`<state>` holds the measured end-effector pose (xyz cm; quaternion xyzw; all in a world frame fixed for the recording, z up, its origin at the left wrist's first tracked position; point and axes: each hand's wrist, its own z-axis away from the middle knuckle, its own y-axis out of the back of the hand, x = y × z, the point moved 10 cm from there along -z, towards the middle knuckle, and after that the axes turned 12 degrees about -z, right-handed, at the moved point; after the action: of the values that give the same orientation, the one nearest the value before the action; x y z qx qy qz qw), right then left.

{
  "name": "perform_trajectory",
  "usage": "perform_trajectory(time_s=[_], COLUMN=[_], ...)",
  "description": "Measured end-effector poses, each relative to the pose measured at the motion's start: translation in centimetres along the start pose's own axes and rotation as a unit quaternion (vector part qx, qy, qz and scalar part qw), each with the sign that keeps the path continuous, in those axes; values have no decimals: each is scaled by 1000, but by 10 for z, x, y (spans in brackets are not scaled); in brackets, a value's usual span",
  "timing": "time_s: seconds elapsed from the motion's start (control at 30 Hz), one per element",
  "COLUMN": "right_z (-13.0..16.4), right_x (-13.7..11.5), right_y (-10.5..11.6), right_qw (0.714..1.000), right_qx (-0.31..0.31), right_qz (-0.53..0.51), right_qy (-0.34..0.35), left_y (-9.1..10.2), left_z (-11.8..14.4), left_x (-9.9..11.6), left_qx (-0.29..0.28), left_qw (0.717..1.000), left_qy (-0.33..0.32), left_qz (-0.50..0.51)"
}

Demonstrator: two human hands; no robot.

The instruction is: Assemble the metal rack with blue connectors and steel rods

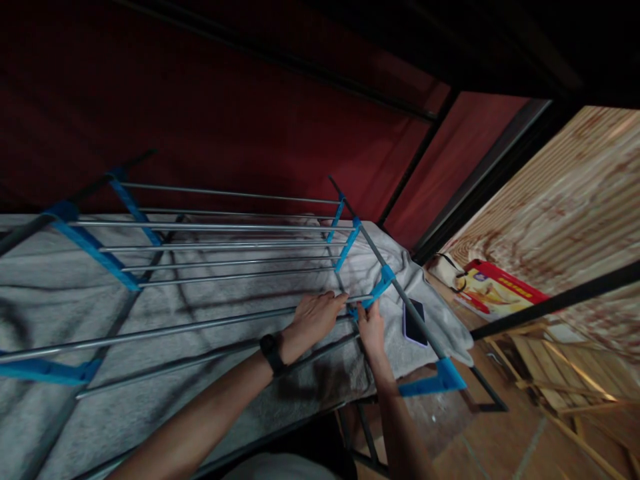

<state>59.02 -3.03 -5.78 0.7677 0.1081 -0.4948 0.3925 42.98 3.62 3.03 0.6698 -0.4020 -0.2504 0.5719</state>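
A rack of grey metal tubes with blue plastic brackets lies on a grey cloth [210, 297]. My left hand [317, 317], with a dark watch [273, 353] on its wrist, is wrapped round a metal tube [200, 325] close to its right end. Just right of it, my right hand [371, 325] grips the lower part of a blue bracket [377, 288], which sits on the slanting side bar [375, 247]. The fingertips are partly hidden around the joint of tube and bracket. Another blue bracket [435, 379] is lower on that bar, with no tube visible in it.
A phone [415, 321] lies on the cloth right of my right hand. Dark frame bars cross above and at the right. On the tiled floor are a red and yellow box [500, 290] and wooden slatted furniture [565, 367]. A dark red panel [225, 120] stands behind the rack.
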Motion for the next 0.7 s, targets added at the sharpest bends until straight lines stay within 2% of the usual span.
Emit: perform_trajectory(time_s=[0.2,0.43,0.63,0.7], right_z=[1,5,5,6], right_x=[-4,-3,-2,-4], right_y=[-2,-4,-6,-5], right_qw=[1000,999,999,1000], right_qx=[-9,-8,-6,-5], right_qz=[-18,27,29,18], right_qy=[7,-22,-30,-24], left_y=[2,4,-1,4], left_z=[-4,-5,-7,-8], left_x=[2,2,5,7], left_qx=[-20,-8,-18,-20], left_qw=[1000,1000,1000,1000], left_qy=[-10,-13,-17,-13], left_qz=[-10,-2,-5,-13])
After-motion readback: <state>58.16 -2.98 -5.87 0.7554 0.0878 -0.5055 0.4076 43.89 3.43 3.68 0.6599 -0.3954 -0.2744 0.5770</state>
